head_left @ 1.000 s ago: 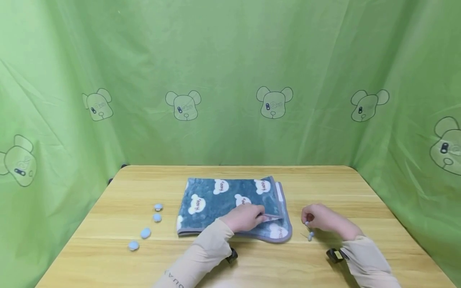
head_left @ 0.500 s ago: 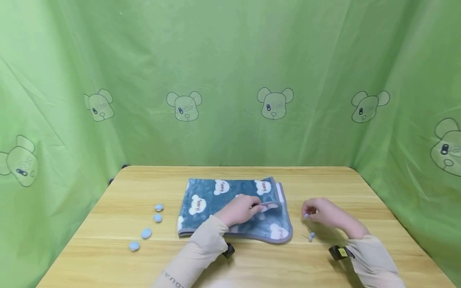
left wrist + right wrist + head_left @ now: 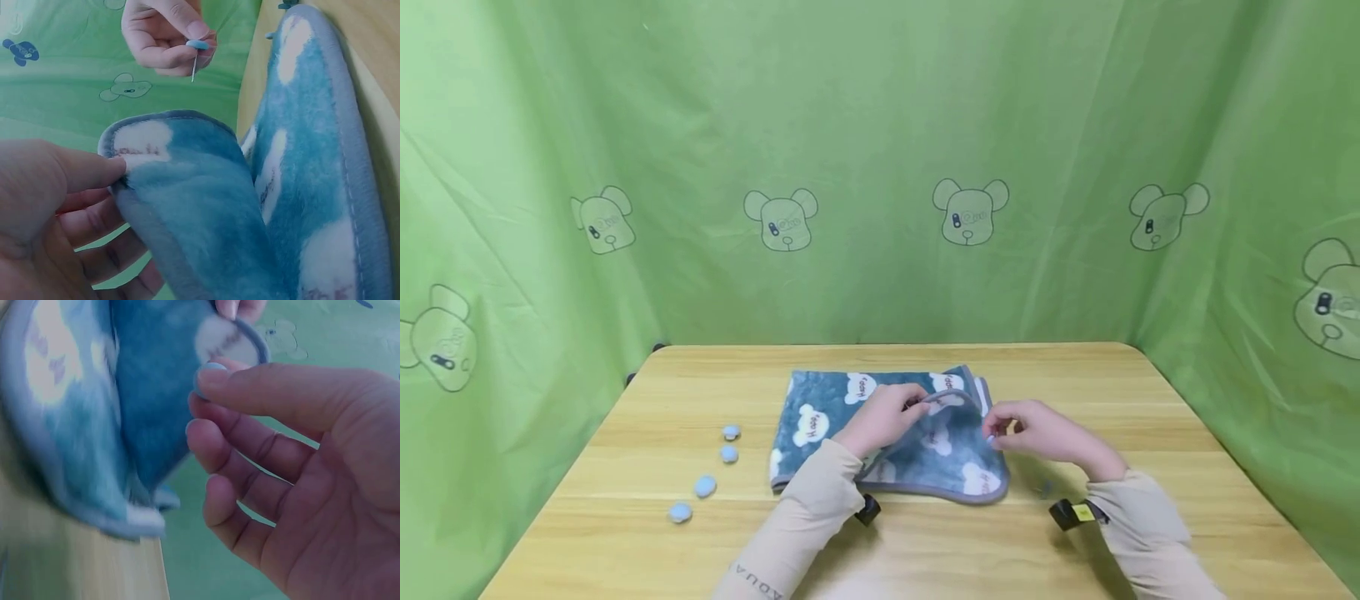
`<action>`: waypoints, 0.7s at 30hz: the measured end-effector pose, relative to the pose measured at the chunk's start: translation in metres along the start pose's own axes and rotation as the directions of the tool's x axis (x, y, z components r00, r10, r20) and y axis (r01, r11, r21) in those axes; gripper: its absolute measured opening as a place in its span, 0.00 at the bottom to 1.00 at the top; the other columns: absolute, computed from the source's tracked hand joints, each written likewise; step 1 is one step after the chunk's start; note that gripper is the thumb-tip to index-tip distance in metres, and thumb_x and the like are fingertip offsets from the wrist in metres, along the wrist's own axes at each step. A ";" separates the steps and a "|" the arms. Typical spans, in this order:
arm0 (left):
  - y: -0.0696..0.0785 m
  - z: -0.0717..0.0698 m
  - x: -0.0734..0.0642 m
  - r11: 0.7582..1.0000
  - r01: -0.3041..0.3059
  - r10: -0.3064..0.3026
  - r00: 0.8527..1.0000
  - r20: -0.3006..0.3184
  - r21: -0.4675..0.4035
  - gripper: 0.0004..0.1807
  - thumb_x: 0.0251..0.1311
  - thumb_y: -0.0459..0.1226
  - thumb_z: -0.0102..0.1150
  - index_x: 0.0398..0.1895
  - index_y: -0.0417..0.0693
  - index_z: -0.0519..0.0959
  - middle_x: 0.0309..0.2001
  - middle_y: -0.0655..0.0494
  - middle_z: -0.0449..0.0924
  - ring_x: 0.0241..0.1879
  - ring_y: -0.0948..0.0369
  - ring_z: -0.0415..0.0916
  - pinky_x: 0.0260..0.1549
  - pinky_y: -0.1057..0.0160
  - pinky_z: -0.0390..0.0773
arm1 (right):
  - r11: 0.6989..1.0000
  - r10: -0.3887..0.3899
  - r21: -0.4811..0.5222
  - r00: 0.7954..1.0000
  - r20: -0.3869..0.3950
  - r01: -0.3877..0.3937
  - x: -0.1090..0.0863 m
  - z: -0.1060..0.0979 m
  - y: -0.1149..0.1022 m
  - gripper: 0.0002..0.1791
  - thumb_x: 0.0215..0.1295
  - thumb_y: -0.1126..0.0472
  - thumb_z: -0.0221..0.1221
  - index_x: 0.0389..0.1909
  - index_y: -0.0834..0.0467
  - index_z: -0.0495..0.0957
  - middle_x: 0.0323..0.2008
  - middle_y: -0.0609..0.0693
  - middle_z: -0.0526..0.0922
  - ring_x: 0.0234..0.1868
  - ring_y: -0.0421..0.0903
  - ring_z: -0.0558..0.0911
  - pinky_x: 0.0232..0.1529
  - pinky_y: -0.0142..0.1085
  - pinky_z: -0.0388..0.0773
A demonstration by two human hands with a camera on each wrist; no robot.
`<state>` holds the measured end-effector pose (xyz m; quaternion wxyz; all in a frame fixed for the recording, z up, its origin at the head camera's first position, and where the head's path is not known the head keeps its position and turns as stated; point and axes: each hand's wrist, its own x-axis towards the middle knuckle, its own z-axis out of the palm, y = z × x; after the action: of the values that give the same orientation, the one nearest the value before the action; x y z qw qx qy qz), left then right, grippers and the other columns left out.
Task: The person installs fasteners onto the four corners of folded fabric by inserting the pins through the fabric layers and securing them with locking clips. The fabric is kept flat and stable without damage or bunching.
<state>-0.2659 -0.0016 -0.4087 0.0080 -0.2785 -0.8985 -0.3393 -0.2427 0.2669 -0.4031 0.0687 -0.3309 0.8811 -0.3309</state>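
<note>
A folded teal blanket (image 3: 958, 462) with white bear heads and a grey border lies mid-table. My left hand (image 3: 880, 417) pinches its upper layer by the bordered edge and holds that flap up, folded back. Between thumb and fingertips of my right hand (image 3: 1037, 433) is a pin with a round light-blue head (image 3: 197, 45). Its thin needle points downward in the left wrist view. The right hand is at the blanket's right side, near the raised flap. In the right wrist view, the pin's blue head (image 3: 209, 372) shows at the thumb tip and the needle is hidden.
Several light-blue round caps (image 3: 704, 486) lie in a loose row on the left of the wooden table (image 3: 625, 550). Right of the blanket, small blurred blue pieces (image 3: 1045, 489) lie on the wood. A green curtain (image 3: 880, 292) with bear outlines surrounds the table's back and sides.
My left hand has raised the blanket flap higher and drawn it back leftward. The right hand has lifted a pin off the table and carried it left to the blanket.
</note>
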 end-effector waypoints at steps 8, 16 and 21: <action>-0.002 -0.003 0.001 1.000 0.001 -0.002 0.999 -0.039 -0.028 0.07 0.68 0.42 0.56 0.41 0.52 0.82 0.27 0.62 0.79 0.21 0.69 0.66 0.22 0.71 0.68 | 0.999 -0.034 -0.014 0.999 -0.021 0.034 0.033 0.012 -0.016 0.04 0.60 0.66 0.64 0.36 0.56 0.81 0.37 0.46 0.83 0.38 0.35 0.77 0.41 0.33 0.77; 0.000 -0.003 0.002 0.999 0.001 -0.004 0.999 -0.053 -0.049 0.07 0.68 0.40 0.56 0.41 0.51 0.82 0.29 0.60 0.81 0.23 0.68 0.70 0.24 0.71 0.71 | 0.999 -0.036 -0.023 0.993 -0.113 0.033 0.045 0.022 -0.022 0.05 0.59 0.68 0.64 0.35 0.57 0.81 0.36 0.48 0.84 0.38 0.35 0.78 0.42 0.36 0.79; 0.000 -0.004 0.001 0.999 0.007 -0.010 0.998 -0.056 -0.051 0.07 0.68 0.40 0.56 0.43 0.50 0.82 0.30 0.59 0.83 0.23 0.69 0.71 0.25 0.71 0.72 | 0.998 -0.056 -0.040 0.981 -0.184 0.050 0.049 0.027 -0.023 0.05 0.58 0.69 0.64 0.34 0.58 0.81 0.34 0.49 0.83 0.34 0.33 0.75 0.37 0.32 0.77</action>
<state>-0.2674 -0.0038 -0.4051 0.0249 -0.2649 -0.8902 -0.3698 -0.2590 0.2094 -0.4047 -0.0279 -0.3231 0.8802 -0.3464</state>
